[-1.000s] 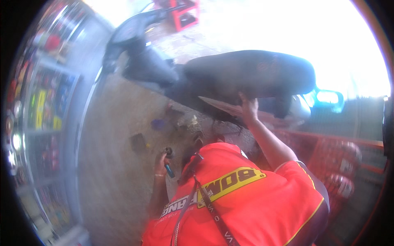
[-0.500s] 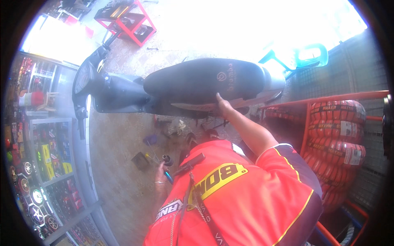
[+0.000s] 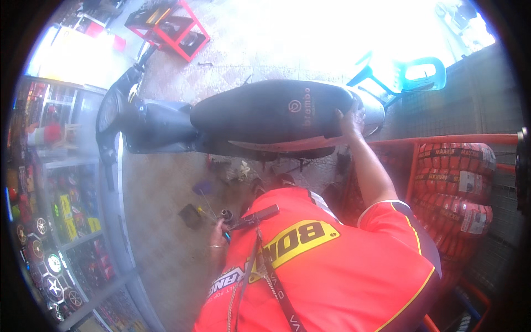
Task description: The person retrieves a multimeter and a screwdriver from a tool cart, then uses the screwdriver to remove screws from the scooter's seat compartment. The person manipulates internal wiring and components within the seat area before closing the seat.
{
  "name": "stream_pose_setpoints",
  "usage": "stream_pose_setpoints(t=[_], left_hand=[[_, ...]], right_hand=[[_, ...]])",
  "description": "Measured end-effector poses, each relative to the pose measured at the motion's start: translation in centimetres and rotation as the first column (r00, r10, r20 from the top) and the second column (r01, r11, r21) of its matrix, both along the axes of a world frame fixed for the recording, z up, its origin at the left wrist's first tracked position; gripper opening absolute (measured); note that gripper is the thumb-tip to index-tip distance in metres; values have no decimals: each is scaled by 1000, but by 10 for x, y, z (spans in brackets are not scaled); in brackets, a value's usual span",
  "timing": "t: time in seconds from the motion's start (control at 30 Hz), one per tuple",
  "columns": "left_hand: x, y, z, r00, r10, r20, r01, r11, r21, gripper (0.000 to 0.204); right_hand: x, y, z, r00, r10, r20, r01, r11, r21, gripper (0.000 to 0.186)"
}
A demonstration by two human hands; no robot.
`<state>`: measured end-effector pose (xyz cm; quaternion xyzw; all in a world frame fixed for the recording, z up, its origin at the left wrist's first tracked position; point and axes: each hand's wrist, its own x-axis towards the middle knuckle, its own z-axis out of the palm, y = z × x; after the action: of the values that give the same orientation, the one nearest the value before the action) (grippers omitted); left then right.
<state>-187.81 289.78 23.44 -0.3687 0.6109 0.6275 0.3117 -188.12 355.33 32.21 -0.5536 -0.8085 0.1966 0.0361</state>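
Note:
A motor scooter stands across in front of me, its long black seat (image 3: 249, 113) running left to right. My right hand (image 3: 352, 120) is at the rear end of the seat, thumb on the top and fingers bent round the back edge. At the lower left my left hand (image 3: 217, 234) is closed round a hand tool (image 3: 226, 215) with a dark round end and a bit of blue. Its exact kind is not clear, and my red shirt hides part of it. The scooter's handlebar end (image 3: 113, 110) points left.
Stacked wrapped tyres (image 3: 453, 182) fill a red rack at the right. A turquoise plastic chair (image 3: 406, 77) stands behind the scooter's tail. A red tool cart (image 3: 171, 30) is at the far left, glass display cabinets (image 3: 72, 205) nearer. A dark dustpan-like object (image 3: 191, 216) lies on the floor.
My right hand has moved right, from the near side of the seat to its rear end. My left hand still holds the tool, almost unmoved.

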Motion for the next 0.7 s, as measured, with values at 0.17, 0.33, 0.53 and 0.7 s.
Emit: stream_pose_setpoints(t=[0.17, 0.33, 0.53, 0.7], left_hand=[[-11, 18, 9, 991, -117, -64, 111, 990, -91, 36], [-13, 14, -2, 988, -126, -92, 123, 992, -32, 28], [-12, 14, -13, 985, -150, -89, 142, 986, -91, 29], [-3, 24, -4, 992, -81, -94, 80, 997, -18, 20]], right_hand=[[-2, 5, 16, 998, -53, 45, 58, 991, -121, 96], [-3, 1, 6, 991, 23, 134, -28, 999, 33, 97], [-31, -2, 20, 944, 196, 264, -244, 956, 165, 93], [-70, -90, 23, 695, 697, -177, -719, 670, -186, 69]])
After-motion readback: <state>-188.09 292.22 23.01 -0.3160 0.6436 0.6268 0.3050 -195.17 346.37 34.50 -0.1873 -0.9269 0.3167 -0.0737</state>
